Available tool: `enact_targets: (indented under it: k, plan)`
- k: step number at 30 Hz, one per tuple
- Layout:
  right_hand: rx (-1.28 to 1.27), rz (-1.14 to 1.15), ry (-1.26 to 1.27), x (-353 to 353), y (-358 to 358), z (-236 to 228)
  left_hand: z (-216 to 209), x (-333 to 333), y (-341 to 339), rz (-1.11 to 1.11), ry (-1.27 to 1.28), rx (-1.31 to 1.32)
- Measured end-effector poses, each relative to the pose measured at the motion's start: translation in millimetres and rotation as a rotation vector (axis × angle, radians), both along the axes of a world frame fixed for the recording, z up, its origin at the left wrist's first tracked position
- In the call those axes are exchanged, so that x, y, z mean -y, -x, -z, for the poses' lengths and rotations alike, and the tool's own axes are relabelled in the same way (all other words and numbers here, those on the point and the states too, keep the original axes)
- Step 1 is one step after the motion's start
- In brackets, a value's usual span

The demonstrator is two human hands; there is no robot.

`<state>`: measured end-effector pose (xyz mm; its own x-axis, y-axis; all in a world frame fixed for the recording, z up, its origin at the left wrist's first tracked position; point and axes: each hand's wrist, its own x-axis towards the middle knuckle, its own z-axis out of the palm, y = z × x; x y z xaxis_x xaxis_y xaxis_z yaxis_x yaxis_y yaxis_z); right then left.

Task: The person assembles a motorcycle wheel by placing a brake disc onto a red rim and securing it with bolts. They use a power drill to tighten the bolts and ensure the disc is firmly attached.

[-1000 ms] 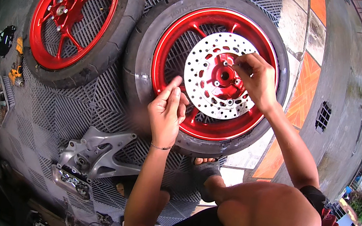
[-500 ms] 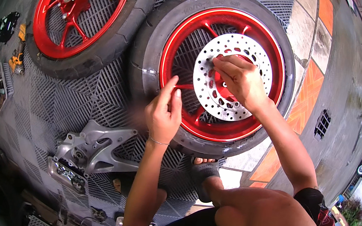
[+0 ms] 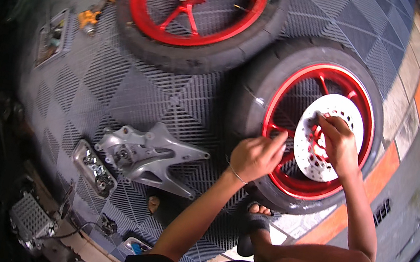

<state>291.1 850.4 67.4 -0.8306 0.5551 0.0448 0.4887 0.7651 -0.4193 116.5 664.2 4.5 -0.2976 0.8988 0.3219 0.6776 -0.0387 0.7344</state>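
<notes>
A motorcycle wheel with a red rim (image 3: 304,196) and black tire (image 3: 258,111) lies flat on the right. On its hub sits a silver brake disc (image 3: 305,148) full of small holes. My right hand (image 3: 339,145) is over the disc, thumb and fingers pinched together near its upper left. Whatever is between those fingertips is too small or hidden to make out. My left hand (image 3: 255,159) hovers at the wheel's left side, forefinger stretched toward the rim, other fingers bent. It is a little blurred, and nothing shows in it.
Another red-rimmed wheel (image 3: 162,33) lies beyond, to the left. A grey metal swingarm-like casting (image 3: 160,159) rests on the tiled mat (image 3: 138,90), beside a metal tray of small parts (image 3: 96,170). Farther left are a yellow power tool (image 3: 89,19) and a second tray (image 3: 51,41).
The view has swung left, so the wheels and casting appear farther right. My right hand stays pinched over the disc. My left hand has tilted rightward, its forefinger now nearer the disc.
</notes>
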Motion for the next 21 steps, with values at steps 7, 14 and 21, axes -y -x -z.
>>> enact_targets:
  k: [7, 14, 21]
  plan:
    - [-0.007, 0.089, 0.054, -2.0, 1.5, -3.1, 5.0, -0.3, -5.2, -0.064, -0.065, -0.033]
    - [0.018, 0.047, -0.026, -4.8, 21.5, -21.5, 0.5, -2.1, -7.6, -0.085, -0.020, -0.093]
    - [0.105, 0.037, -0.018, -8.0, 0.1, 6.2, -1.4, 4.5, -10.6, -0.077, 0.072, -0.086]
